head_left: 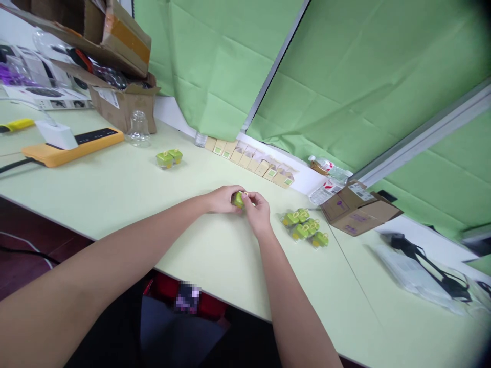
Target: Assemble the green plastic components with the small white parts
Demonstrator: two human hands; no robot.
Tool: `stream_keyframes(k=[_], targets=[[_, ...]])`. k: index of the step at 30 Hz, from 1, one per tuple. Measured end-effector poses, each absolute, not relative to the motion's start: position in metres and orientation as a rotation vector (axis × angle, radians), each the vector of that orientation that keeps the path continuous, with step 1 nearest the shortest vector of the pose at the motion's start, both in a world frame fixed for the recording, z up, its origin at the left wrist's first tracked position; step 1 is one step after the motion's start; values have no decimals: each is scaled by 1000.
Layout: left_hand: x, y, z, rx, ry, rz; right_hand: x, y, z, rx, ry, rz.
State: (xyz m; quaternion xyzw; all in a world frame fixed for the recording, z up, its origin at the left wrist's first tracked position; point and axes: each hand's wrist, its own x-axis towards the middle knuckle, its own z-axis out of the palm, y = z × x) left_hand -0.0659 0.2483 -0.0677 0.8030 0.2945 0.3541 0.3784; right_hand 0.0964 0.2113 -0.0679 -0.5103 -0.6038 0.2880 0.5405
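Note:
A small clear box with a green top and a pale ring-shaped handle [238, 200] is held between my hands above the middle of the table. My left hand [222, 199] wraps round its left side. The fingers of my right hand [258, 208] pinch at its top right, by the ring. To the right, a cluster of several like boxes [302, 230] stands on the table, with something yellow inside them. Two more green-topped boxes [169, 159] stand together farther back on the left.
A row of small beige cartons [249, 159] lines the table's back edge. At left are an orange power strip [72, 147], a clear jar [138, 129] and an open cardboard box [118, 105]. Right hold a brown box [355, 209], plastic bottles [330, 171] and a black strap [429, 268].

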Motion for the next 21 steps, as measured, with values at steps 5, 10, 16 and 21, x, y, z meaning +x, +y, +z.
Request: stream_keyframes(k=[5, 10, 16, 21], targets=[[-73, 259, -73, 2046, 1005, 900, 96, 209, -57, -1079, -1003, 873], [-82, 273, -81, 2048, 1433, 953, 111, 209, -50, -1095, -613, 1079], [-92, 277, -77, 2104, 1814, 990, 113, 215, -61, -1147, -669, 1103], [-85, 258, -62, 2471, 1418, 1292, 103, 207, -58, -1185, -844, 1312]])
